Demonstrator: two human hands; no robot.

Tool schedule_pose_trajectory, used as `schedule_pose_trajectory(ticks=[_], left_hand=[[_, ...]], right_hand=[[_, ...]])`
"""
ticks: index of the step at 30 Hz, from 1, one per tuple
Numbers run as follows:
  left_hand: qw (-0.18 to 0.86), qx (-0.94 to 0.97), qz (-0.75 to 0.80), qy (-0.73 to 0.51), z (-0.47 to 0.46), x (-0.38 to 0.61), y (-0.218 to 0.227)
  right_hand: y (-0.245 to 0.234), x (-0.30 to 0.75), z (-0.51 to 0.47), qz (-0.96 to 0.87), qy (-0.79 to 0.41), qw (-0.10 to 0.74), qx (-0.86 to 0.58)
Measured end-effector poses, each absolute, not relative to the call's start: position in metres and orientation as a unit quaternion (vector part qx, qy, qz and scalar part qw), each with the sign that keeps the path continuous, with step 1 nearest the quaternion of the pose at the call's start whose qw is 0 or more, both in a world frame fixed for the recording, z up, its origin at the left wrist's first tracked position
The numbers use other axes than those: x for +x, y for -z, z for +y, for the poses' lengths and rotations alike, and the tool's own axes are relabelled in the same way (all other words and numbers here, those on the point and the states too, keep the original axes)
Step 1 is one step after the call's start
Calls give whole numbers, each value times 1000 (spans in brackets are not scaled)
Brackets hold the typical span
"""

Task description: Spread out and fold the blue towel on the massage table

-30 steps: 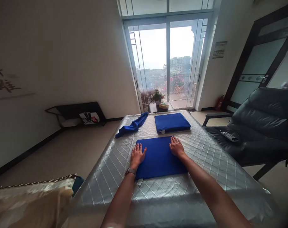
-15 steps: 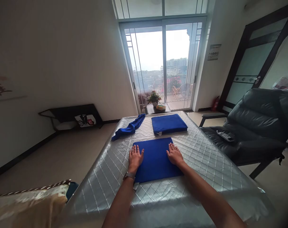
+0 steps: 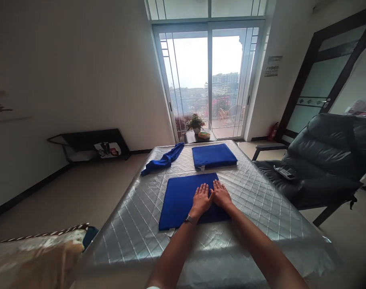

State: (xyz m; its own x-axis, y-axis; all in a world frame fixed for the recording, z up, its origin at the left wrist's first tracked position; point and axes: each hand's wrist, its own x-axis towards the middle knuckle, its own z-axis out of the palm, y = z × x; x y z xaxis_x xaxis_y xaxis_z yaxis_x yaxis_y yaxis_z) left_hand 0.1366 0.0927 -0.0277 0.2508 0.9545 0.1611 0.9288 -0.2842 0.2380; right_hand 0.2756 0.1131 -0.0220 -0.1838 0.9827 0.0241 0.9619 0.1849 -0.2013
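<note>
A blue cloth point(image 3: 178, 200), folded into a flat rectangle with a small white tag at its near left corner, lies in front of me. My left hand point(image 3: 202, 198) rests flat on it right of the middle, fingers stretched out. Beside it my right hand point(image 3: 221, 194) lies flat over the cloth's right edge. The two thumbs meet or nearly meet; both hands are open. Farther back sits a thicker folded blue cloth point(image 3: 214, 155) with a white tag. To its left is a crumpled, twisted blue cloth point(image 3: 164, 160).
Everything lies on a table with a quilted silver cover point(image 3: 131, 216). On the right stands a dark armchair point(image 3: 327, 160) with a white device point(image 3: 284, 172) on its seat. Beyond the table a potted plant point(image 3: 196, 123) stands before glass doors. Patterned bedding point(image 3: 47, 257) is at lower left.
My left hand has moved right across the folded cloth, from its left edge to beside my right hand. The right hand has stayed about where it was.
</note>
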Motion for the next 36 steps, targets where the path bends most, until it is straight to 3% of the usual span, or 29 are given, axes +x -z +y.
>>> schedule_pose_trajectory(ticks=[13, 22, 32, 36], left_hand=[[-9, 675, 734, -79, 63, -19, 38], [-20, 669, 738, -82, 58, -20, 37], [-56, 648, 757, -60, 54, -11, 25], [-40, 711, 698, -75, 49, 27, 13]], right_hand=[[19, 271, 113, -751, -86, 88, -649], [7, 270, 83, -767, -30, 100, -633], [17, 276, 45, -757, -81, 77, -644], [18, 274, 48, -757, -82, 78, -644]])
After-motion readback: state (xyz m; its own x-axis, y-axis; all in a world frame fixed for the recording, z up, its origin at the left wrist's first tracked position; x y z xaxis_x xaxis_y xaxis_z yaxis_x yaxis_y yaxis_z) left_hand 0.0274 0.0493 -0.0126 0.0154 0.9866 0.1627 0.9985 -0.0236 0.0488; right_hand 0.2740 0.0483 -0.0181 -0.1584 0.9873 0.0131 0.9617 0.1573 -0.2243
